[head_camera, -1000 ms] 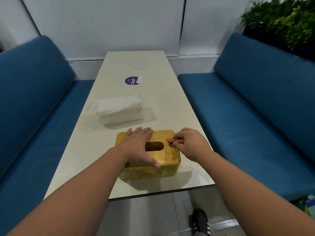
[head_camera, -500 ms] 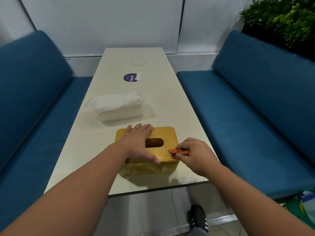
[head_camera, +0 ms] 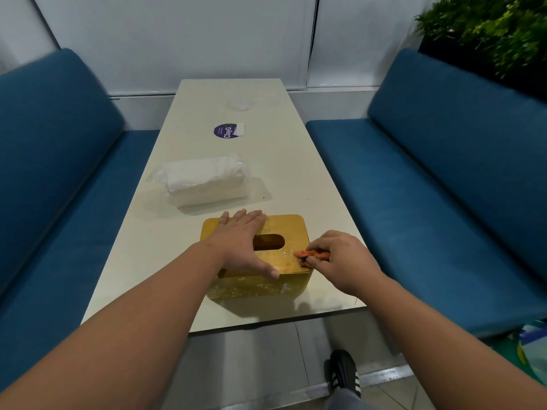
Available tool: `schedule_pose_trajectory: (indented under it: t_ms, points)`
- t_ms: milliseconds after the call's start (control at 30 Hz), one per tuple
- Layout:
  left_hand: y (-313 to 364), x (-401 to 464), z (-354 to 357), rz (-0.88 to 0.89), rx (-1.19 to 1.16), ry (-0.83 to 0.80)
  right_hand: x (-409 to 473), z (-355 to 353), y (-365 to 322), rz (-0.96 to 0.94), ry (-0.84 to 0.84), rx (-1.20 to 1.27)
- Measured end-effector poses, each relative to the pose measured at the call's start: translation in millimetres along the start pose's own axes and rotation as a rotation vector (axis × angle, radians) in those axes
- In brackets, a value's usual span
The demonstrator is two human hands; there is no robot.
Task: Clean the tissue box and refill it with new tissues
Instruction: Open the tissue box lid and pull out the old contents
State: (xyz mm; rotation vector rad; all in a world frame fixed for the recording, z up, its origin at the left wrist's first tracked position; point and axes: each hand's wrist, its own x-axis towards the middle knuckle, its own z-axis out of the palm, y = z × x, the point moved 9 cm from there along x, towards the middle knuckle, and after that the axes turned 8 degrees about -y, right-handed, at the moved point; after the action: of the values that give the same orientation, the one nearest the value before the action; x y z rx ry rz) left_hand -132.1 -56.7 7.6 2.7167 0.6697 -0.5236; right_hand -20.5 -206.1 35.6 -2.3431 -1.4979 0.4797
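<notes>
1. A blue sofa (head_camera: 56, 161) is running along the left side of the scene, beside the long pale tabletop (head_camera: 284, 184).
2. A pack of new tissues (head_camera: 204, 180) in clear wrap is lying on the tabletop, left of centre, just beyond the box.
3. The left hand (head_camera: 241, 242) is lying flat and released on the lid of the yellow tissue box (head_camera: 257, 284), fingers spread toward the far edge, thumb at the near edge, partly covering the slot (head_camera: 270, 242).
4. The tissue box is sitting at the near end of the tabletop; pale smears are showing on its front wall and lid.
5. A purple round sticker (head_camera: 226, 131) is lying farther along the tabletop.
6. The right hand (head_camera: 340, 260) is clenching a small orange cloth (head_camera: 310, 255), pressing it on the lid's right edge.
7. Another blue sofa (head_camera: 444, 179) and a green plant (head_camera: 488, 34) are filling the right side.
</notes>
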Motion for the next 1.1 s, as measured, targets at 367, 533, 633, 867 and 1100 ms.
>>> schedule_pose_trajectory:
  t_ms: [367, 533, 633, 867, 1100]
  points:
    - [3.9, -2.3, -2.0, 0.019, 0.047, -0.095, 15.6, 13.8, -65.0, -0.152, 0.010, -0.084]
    - [3.4, -4.4, -1.9, 0.028, 0.043, -0.094, 8.0, 22.0, -54.5, -0.137, -0.023, -0.100]
    - [2.0, -3.9, -1.5, 0.031, 0.038, -0.087, 1.8, 11.0, -28.2, -0.075, -0.045, -0.123]
    - [3.3, -2.9, -1.8, 0.029, 0.037, -0.084, 5.7, 18.3, -56.0, -0.134, -0.039, -0.133]
    - [1.9, -3.3, -1.4, 0.026, 0.035, -0.089, 4.7, 8.8, -35.1, -0.087, -0.087, -0.144]
